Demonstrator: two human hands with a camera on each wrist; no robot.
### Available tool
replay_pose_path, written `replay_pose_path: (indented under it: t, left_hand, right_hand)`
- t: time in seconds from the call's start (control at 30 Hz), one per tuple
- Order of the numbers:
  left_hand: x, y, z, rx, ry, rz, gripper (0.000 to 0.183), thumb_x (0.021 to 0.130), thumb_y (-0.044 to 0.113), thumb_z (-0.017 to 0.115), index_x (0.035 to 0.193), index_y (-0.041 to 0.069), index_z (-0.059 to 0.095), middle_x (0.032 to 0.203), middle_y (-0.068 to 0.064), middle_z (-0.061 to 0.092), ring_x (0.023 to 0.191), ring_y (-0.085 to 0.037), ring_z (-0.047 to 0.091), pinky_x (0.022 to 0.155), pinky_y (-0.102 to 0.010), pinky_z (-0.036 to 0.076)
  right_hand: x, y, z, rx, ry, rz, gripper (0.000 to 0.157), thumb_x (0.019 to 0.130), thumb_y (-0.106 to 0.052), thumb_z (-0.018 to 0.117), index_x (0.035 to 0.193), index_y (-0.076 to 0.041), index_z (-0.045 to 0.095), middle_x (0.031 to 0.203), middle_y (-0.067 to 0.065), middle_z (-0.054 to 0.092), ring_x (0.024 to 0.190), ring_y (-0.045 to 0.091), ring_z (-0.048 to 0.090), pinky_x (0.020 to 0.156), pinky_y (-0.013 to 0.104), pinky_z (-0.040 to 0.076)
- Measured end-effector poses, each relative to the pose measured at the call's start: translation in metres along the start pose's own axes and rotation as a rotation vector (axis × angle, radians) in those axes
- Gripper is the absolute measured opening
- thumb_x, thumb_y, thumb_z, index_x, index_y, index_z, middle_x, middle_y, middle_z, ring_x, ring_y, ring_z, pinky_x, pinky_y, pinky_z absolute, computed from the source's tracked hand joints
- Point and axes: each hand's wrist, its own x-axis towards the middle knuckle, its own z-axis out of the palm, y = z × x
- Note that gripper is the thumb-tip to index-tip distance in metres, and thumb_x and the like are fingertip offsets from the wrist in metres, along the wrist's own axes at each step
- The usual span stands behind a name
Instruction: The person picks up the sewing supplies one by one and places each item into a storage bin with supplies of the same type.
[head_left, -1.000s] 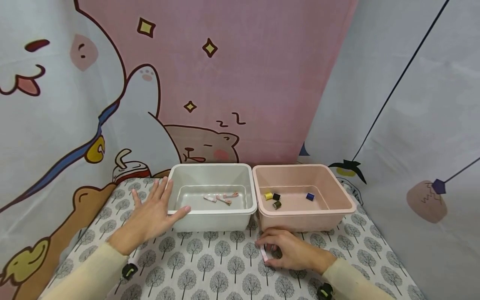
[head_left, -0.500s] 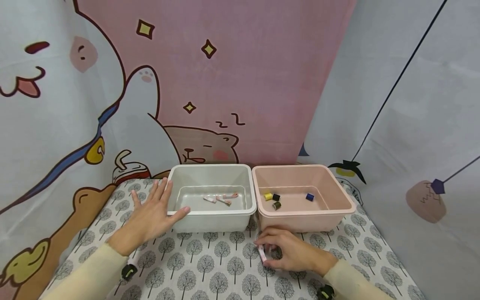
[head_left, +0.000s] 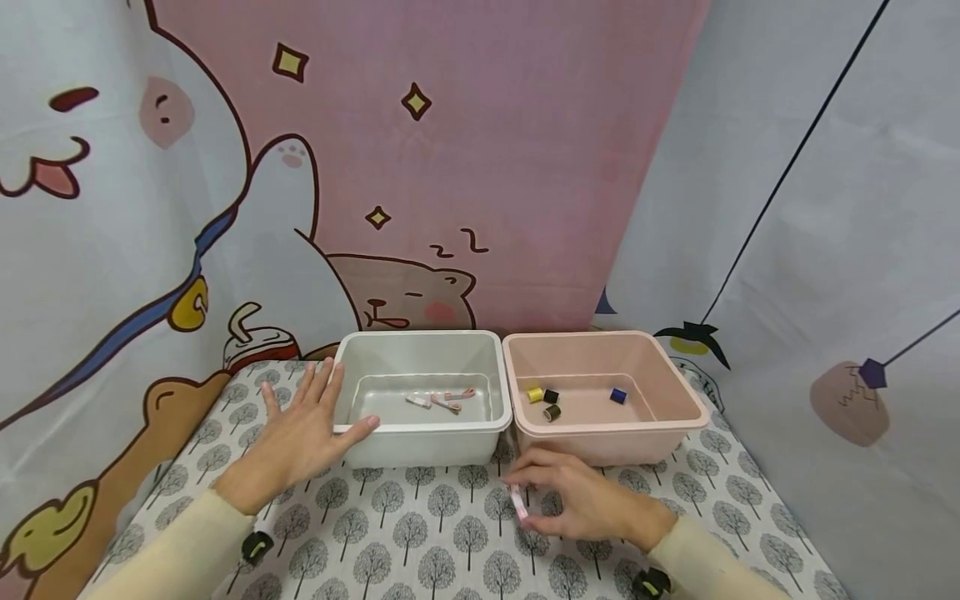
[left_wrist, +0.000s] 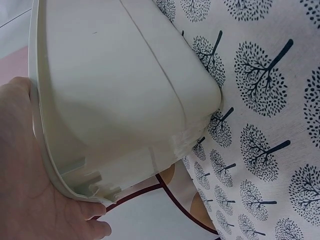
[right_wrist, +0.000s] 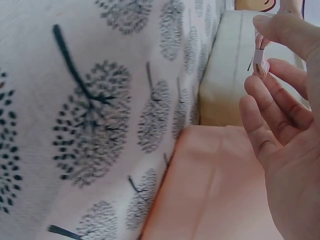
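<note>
My right hand (head_left: 581, 498) pinches a small pink skein of embroidery floss (head_left: 518, 503) just in front of the bins. In the right wrist view, a pale paper band wraps that skein (right_wrist: 259, 56) between thumb and fingertips. Spread along the left rim of the white bin (head_left: 427, 446) is my left hand (head_left: 296, 437), its fingers nearly straight; the left wrist view has it against the bin's edge (left_wrist: 40, 115). Inside that bin lie a pale skein (head_left: 418, 401) and two pinkish ones (head_left: 446, 405).
Beside the white bin stands a pink bin (head_left: 611, 429). It holds yellow (head_left: 535, 395), black (head_left: 551, 396), olive (head_left: 552, 412) and blue (head_left: 618, 396) thread spools. A tree-print cloth (head_left: 442, 533) covers the table. Cartoon-printed fabric (head_left: 525, 167) hangs directly behind the bins.
My right hand has shifted slightly left and up, holding the skein, which shows more clearly now. The left hand stays at the white bin. The head view has tilted slightly.
</note>
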Motion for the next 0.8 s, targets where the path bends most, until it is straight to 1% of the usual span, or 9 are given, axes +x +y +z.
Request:
replay_pose_path:
  t: [0.13, 0.27, 0.33, 0.5, 0.63, 0.8]
  left_hand:
    - [-0.001, 0.001, 0.0, 0.001, 0.001, 0.001, 0.117, 0.111, 0.087, 0.043, 0.185, 0.0, 0.019, 0.196, -0.022, 0.006, 0.182, -0.055, 0.005, 0.125, -0.097, -0.017]
    - [-0.001, 0.001, -0.001, 0.003, -0.001, 0.001, 0.116, 0.111, 0.087, 0.044, 0.185, 0.0, 0.019, 0.196, -0.022, 0.006, 0.182, -0.055, 0.005, 0.125, -0.097, -0.017]
    - [-0.001, 0.001, -0.001, 0.001, -0.003, 0.001, 0.117, 0.111, 0.087, 0.044, 0.185, 0.0, 0.018, 0.196, -0.022, 0.006, 0.182, -0.055, 0.005, 0.125, -0.097, -0.016]
    - [-0.001, 0.001, -0.001, -0.002, -0.008, -0.002, 0.118, 0.111, 0.088, 0.043, 0.185, 0.001, 0.017, 0.196, -0.022, 0.005, 0.182, -0.054, 0.004, 0.125, -0.097, -0.017]
    - [-0.001, 0.001, -0.001, -0.003, -0.006, -0.003, 0.117, 0.111, 0.087, 0.044, 0.186, 0.001, 0.017, 0.196, -0.021, 0.005, 0.182, -0.054, 0.004, 0.125, -0.097, -0.017]
    - [-0.001, 0.001, -0.001, -0.003, -0.003, -0.003, 0.118, 0.11, 0.088, 0.044, 0.185, 0.001, 0.017, 0.196, -0.021, 0.006, 0.182, -0.054, 0.005, 0.125, -0.097, -0.017]
  right_hand:
    - [0.002, -0.005, -0.005, 0.018, 0.028, -0.022, 0.063, 0.097, -0.028, 0.097, 0.155, -0.022, 0.075, 0.153, -0.004, 0.073, 0.136, 0.017, 0.074, 0.113, 0.038, 0.068]
    - [0.004, -0.01, -0.011, 0.013, 0.046, -0.04, 0.064, 0.095, -0.027, 0.099, 0.155, -0.023, 0.075, 0.152, -0.009, 0.072, 0.137, 0.015, 0.074, 0.116, 0.039, 0.066]
    - [0.006, -0.013, -0.014, -0.009, 0.054, -0.054, 0.065, 0.094, -0.029, 0.099, 0.154, -0.023, 0.076, 0.152, -0.01, 0.072, 0.137, 0.014, 0.074, 0.118, 0.04, 0.065]
    - [0.009, -0.02, -0.024, -0.016, 0.075, -0.108, 0.066, 0.095, -0.029, 0.099, 0.155, -0.023, 0.075, 0.151, -0.008, 0.072, 0.133, 0.011, 0.074, 0.115, 0.035, 0.066]
    - [0.012, -0.024, -0.033, -0.002, 0.09, -0.142, 0.064, 0.096, -0.027, 0.098, 0.155, -0.023, 0.074, 0.15, -0.007, 0.072, 0.13, 0.01, 0.074, 0.113, 0.032, 0.066]
    - [0.018, -0.028, -0.046, 0.01, 0.104, -0.167, 0.061, 0.099, -0.026, 0.096, 0.156, -0.017, 0.074, 0.15, -0.003, 0.072, 0.125, 0.014, 0.078, 0.109, 0.027, 0.067]
